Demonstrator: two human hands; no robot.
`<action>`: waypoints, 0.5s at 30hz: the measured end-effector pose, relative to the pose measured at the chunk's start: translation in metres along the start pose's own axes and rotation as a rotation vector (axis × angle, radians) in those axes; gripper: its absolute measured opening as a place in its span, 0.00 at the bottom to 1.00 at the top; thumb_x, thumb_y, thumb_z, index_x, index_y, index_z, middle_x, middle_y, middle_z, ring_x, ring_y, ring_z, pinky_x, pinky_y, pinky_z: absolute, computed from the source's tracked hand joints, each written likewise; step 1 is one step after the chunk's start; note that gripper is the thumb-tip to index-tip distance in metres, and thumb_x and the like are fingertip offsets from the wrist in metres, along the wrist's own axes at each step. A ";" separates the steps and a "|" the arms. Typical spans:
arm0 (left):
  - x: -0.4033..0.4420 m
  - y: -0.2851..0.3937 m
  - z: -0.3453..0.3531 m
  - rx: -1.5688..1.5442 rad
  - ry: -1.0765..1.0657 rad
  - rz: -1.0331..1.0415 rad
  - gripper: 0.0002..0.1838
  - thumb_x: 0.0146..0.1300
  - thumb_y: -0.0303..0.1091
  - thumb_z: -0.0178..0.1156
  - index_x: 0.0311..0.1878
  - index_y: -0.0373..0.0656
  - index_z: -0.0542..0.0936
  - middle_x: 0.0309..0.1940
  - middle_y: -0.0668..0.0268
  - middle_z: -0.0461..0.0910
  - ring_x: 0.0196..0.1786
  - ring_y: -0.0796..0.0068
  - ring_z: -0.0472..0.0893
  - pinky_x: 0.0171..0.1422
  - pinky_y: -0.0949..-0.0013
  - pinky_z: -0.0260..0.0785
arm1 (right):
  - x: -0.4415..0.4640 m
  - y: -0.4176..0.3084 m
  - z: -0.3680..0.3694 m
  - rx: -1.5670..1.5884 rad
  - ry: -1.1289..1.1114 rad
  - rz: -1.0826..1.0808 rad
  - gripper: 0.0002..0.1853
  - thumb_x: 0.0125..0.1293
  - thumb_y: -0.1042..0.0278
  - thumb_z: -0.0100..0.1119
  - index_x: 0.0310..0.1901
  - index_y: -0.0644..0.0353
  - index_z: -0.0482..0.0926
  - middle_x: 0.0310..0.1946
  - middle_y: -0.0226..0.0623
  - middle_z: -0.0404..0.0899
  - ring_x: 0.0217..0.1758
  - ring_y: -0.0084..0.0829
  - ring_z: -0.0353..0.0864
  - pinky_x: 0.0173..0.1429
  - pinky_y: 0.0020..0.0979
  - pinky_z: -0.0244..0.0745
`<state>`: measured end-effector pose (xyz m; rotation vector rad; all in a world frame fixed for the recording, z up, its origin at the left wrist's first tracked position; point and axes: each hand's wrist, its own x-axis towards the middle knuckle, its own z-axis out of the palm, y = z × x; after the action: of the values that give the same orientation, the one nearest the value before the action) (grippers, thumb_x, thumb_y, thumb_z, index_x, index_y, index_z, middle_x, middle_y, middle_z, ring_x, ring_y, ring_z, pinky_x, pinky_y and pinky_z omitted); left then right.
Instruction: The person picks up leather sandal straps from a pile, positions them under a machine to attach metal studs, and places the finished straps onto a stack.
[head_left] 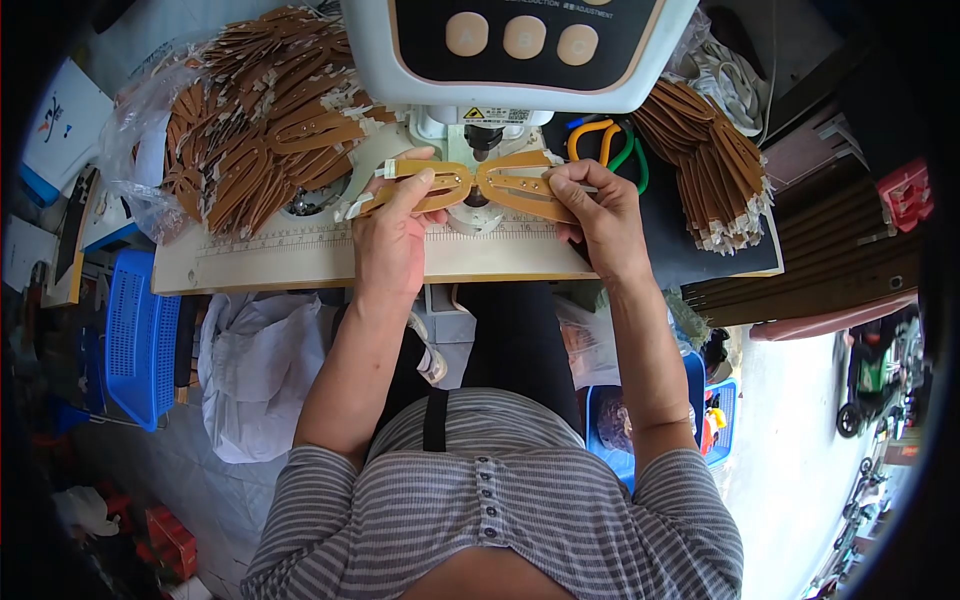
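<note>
Both hands hold tan strap pieces just below the head of a white machine (520, 95). My left hand (395, 225) pinches the left tan piece (445, 178), its thumb on top; white material shows at that piece's outer end. Between thumb and fingers of my right hand (605, 215) is the right tan piece (515, 187), which has long slots and small metal dots. The rounded inner ends of the two pieces meet or nearly meet over the white machine base (472, 218). Whether they are joined cannot be made out.
A large heap of tan straps (290, 130) lies left, partly on plastic. More straps (705, 165) are stacked right. Orange-handled (600, 135) and green-handled (640, 160) tools lie behind my right hand. A ruler scale (270, 240) runs along the table. Blue baskets (140, 335) stand below.
</note>
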<state>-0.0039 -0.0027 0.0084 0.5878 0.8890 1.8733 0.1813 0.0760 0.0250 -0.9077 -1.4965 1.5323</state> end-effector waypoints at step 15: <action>0.004 -0.004 0.003 0.293 0.045 0.046 0.15 0.53 0.22 0.59 0.46 0.36 0.75 0.35 0.65 0.78 0.34 0.81 0.75 0.34 0.79 0.64 | -0.005 0.003 -0.014 -0.040 0.035 0.026 0.07 0.64 0.68 0.56 0.33 0.63 0.77 0.17 0.27 0.73 0.14 0.13 0.67 0.18 0.15 0.57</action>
<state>-0.0010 0.0027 0.0077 0.7511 1.1997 1.8157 0.1959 0.0777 0.0216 -0.9763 -1.5008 1.5025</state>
